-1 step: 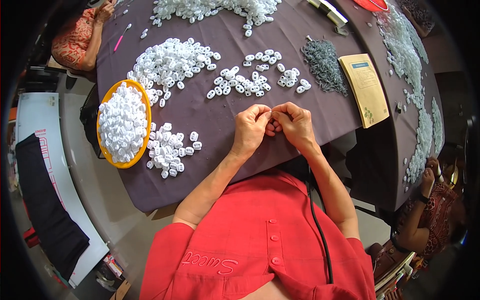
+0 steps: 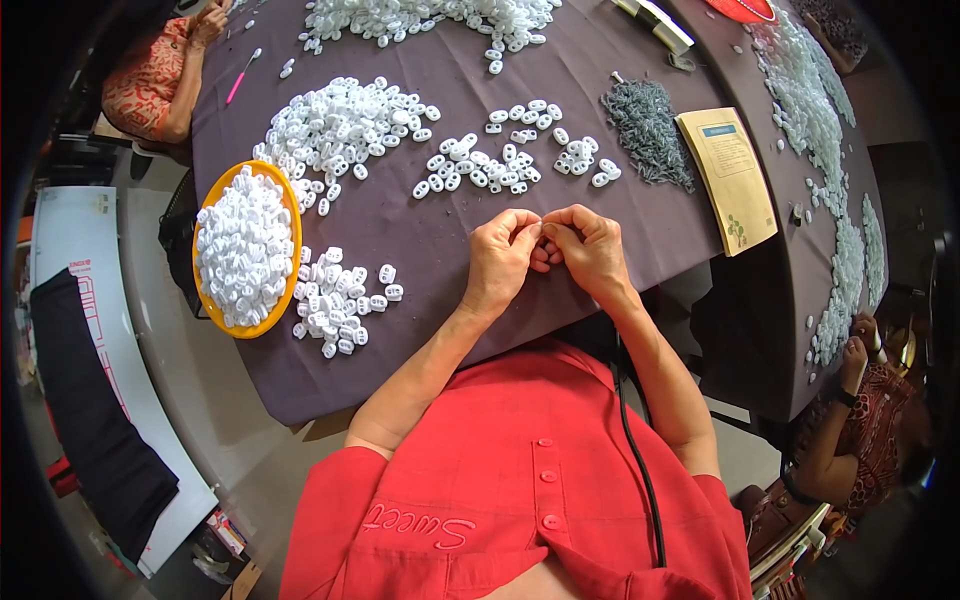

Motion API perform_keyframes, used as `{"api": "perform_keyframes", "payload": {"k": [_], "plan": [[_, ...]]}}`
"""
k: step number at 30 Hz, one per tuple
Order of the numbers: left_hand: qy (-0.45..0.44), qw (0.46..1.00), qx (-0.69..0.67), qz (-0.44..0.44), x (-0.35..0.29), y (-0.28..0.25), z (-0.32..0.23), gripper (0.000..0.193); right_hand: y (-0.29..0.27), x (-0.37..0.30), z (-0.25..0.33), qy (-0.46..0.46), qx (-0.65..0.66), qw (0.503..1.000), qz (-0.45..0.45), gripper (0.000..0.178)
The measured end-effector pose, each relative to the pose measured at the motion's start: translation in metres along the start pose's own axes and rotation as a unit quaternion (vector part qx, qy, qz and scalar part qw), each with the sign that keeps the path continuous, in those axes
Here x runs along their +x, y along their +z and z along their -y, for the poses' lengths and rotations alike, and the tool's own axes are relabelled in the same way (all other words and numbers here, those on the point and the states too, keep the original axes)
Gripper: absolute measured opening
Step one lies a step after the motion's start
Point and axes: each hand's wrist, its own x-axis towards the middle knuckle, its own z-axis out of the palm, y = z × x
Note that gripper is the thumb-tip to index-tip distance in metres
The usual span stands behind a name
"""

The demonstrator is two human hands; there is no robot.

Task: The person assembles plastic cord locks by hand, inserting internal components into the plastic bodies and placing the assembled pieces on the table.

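Observation:
My left hand (image 2: 502, 255) and my right hand (image 2: 590, 255) meet above the near edge of the table. Both are closed, thumbs and fingertips pinched together. Whatever they hold is too small and too covered by the fingers to make out. Just beyond them lie small white plastic pieces with two holes (image 2: 490, 165), in loose clusters. To the right of these is a heap of thin grey plastic pieces (image 2: 650, 130). An orange-yellow plate (image 2: 298, 225) at the left is piled high with similar white pieces (image 2: 243, 245), and a smaller pile (image 2: 335, 300) lies beside it.
A dark cloth covers the table (image 2: 420, 240). Larger white heaps (image 2: 345, 125) lie farther back. A tan paper booklet (image 2: 730, 180) rests at the right edge, and a pink-handled tool (image 2: 240, 82) lies far left. Other people sit at the far left (image 2: 150, 85) and the right (image 2: 850, 430).

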Motion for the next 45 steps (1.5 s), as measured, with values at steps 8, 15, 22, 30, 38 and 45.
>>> {"api": "perform_keyframes", "payload": {"k": [8, 15, 22, 30, 38, 45], "plan": [[-0.035, 0.997, 0.063, 0.019, 0.002, -0.005, -0.012, 0.010, -0.037, 0.019, 0.002, -0.217, -0.195, 0.954, -0.063, 0.015], [-0.049, 0.998, 0.040, 0.030, 0.004, -0.007, -0.012, 0.010, -0.062, 0.044, 0.004, -0.237, -0.431, 0.869, -0.049, 0.014], [-0.057, 0.998, 0.021, 0.018, 0.002, -0.006, -0.016, 0.011, -0.063, 0.038, 0.006, -0.234, -0.424, 0.874, -0.036, 0.010], [-0.096, 0.994, -0.043, 0.023, 0.006, -0.009, -0.014, 0.012, -0.041, 0.013, 0.006, -0.027, -0.056, 0.996, -0.059, 0.005], [-0.086, 0.995, -0.045, 0.026, 0.006, -0.006, -0.009, 0.012, -0.036, 0.008, 0.003, 0.018, 0.101, 0.993, 0.064, 0.012], [-0.072, 0.996, -0.043, 0.027, 0.005, -0.006, -0.007, 0.011, -0.028, 0.005, -0.012, 0.037, 0.081, 0.995, 0.051, 0.012]]}}
